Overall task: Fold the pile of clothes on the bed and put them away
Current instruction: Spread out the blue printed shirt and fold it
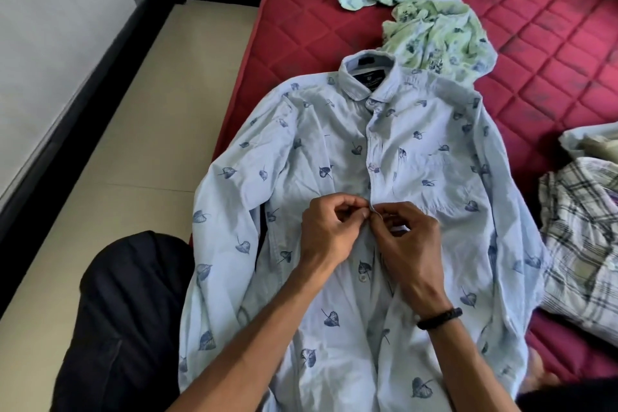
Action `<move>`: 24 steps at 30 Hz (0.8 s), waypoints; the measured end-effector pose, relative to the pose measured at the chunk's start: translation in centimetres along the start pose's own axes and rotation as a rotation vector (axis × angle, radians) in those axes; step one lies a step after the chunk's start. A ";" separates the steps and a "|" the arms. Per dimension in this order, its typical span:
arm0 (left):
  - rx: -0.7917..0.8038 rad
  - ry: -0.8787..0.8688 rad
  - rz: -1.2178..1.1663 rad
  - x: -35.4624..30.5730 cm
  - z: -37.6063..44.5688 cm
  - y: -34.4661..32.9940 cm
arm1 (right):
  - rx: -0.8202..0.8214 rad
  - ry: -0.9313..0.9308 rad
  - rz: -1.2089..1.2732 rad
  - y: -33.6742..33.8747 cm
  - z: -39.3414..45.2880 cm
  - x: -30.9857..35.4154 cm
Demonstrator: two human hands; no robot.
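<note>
Both hands [369, 234] on shirt [434, 157] placket, mid-chest

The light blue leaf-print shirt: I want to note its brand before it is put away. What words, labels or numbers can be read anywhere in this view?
Dark neck label inside the collar of the light blue leaf-print shirt: pale marks, too small and blurred to read.
Green floral crumpled garment: pattern only, no legible text.
Nothing else bears writing.
</note>
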State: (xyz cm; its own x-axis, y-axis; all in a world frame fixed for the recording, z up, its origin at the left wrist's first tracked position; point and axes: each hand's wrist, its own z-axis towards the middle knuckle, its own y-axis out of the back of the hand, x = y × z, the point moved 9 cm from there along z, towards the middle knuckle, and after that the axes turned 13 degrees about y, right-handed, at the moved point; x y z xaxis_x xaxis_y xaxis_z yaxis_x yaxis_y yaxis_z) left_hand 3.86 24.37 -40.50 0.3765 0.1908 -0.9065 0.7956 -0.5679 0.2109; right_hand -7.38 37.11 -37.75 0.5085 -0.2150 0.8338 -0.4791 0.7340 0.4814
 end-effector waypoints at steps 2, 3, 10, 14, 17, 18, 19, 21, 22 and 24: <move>0.014 -0.008 -0.009 0.1 0.1 0.0 | 0.014 -0.017 0.040 0.0 0.1 -0.1; 0.019 -0.008 -0.010 0.1 0.0 -0.2 | 0.017 -0.026 0.066 0.2 0.0 -0.2; 0.019 0.006 -0.034 0.4 -0.2 0.1 | 0.070 -0.085 0.222 0.2 0.1 -0.9; 0.019 0.026 -0.057 0.3 -0.3 0.2 | 0.044 -0.128 0.246 -0.1 -0.4 -1.0; 0.016 0.055 -0.046 0.6 -0.1 0.1 | 0.012 -0.139 0.171 -0.2 -0.7 -1.1; 0.011 0.054 -0.048 0.7 0.0 0.1 | 0.006 -0.134 0.149 -0.2 -0.7 -1.0; 0.005 0.054 -0.055 0.8 0.1 0.0 | 0.000 -0.131 0.147 -0.2 -0.8 -0.9; -0.010 0.070 -0.082 1.3 0.3 0.1 | -0.002 -0.125 0.150 -0.2 -0.8 -0.8; -0.017 0.079 -0.104 1.6 0.3 0.1 | -0.002 -0.122 0.142 -0.3 -0.8 -0.8; -0.032 0.071 -0.151 1.7 0.2 0.2 | 0.000 -0.092 0.095 -0.3 -0.7 -0.6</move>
State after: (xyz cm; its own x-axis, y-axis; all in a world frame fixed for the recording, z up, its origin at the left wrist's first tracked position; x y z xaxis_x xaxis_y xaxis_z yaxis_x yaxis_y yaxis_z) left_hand 4.53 24.45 -42.07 0.2834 0.3289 -0.9008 0.8600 -0.5028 0.0869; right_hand -7.00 37.47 -38.61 0.3930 -0.2022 0.8970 -0.5222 0.7539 0.3987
